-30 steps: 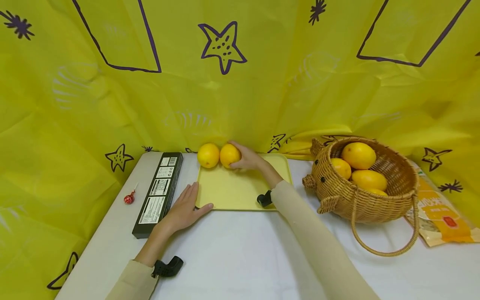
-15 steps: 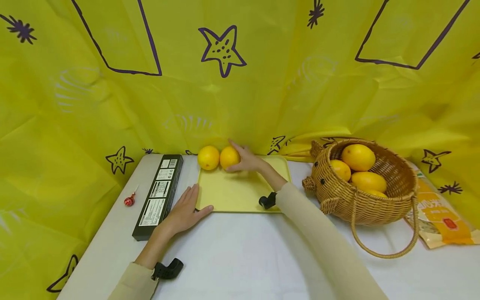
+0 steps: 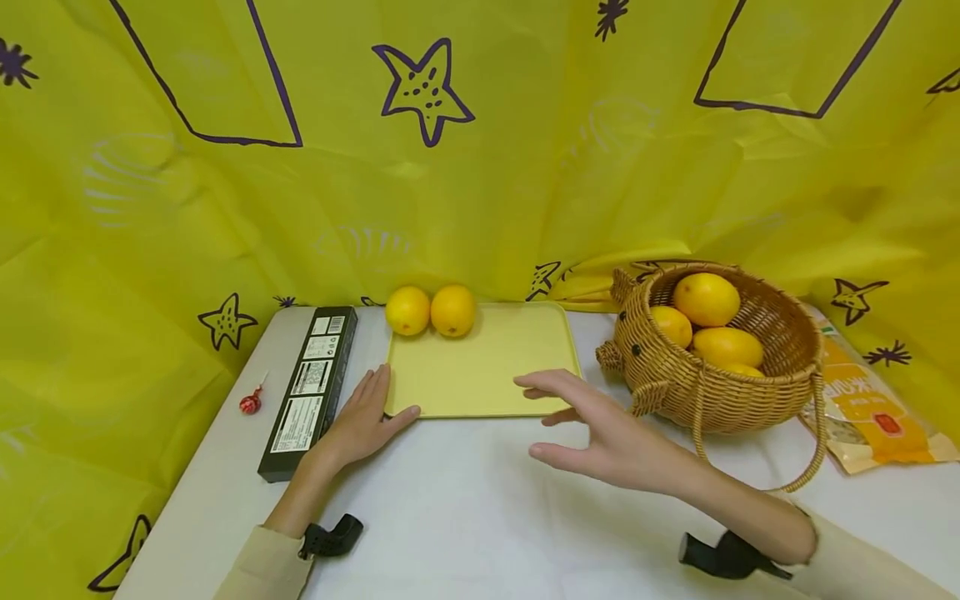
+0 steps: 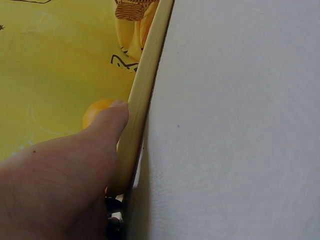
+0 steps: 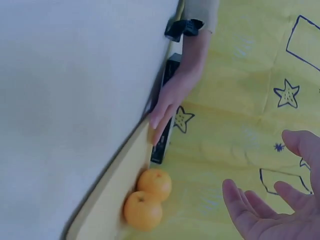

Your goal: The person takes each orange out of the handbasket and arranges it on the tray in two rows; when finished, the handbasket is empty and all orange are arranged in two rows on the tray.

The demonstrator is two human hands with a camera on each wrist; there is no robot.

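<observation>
Two oranges, a left one [image 3: 408,311] and a right one [image 3: 453,310], sit side by side at the back left corner of a pale yellow tray [image 3: 487,375]. My left hand [image 3: 358,425] rests at the tray's front left corner, fingers straight and thumb along the front edge; the left wrist view shows the thumb against the tray's rim [image 4: 142,90]. Over the front right part of the tray and table hovers my right hand [image 3: 600,429], fingers spread, holding nothing. To its right stands a pig-shaped wicker basket [image 3: 727,404] with several yellow-orange oval fruits [image 3: 707,300].
A long black box [image 3: 309,392] with white labels lies left of the tray. Beyond it is a red-wrapped lollipop [image 3: 251,402]. An orange-and-cream food packet [image 3: 873,412] lies partly behind the basket. A yellow patterned cloth [image 3: 480,192] hangs at the table's back edge.
My right hand has let go of the right orange and moved back toward the front right. The orange stays beside the other one. My left hand keeps its place at the tray's corner.
</observation>
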